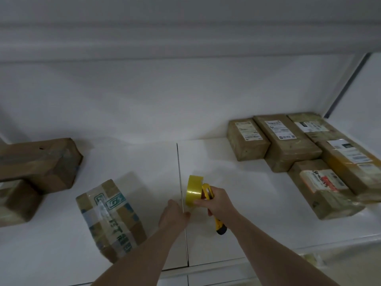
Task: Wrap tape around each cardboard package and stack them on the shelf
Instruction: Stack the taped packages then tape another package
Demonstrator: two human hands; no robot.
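My right hand grips a yellow tape roll together with a yellow utility knife, held just above the white shelf surface. My left hand is right beside the roll, its fingers at the roll's lower edge; whether it pinches the tape end I cannot tell. A taped cardboard package with green print lies on the surface left of my hands.
Several brown packages with labels lie grouped at the right. Two more brown packages sit stacked at the far left. A seam runs down the middle of the surface. A white wall rises behind.
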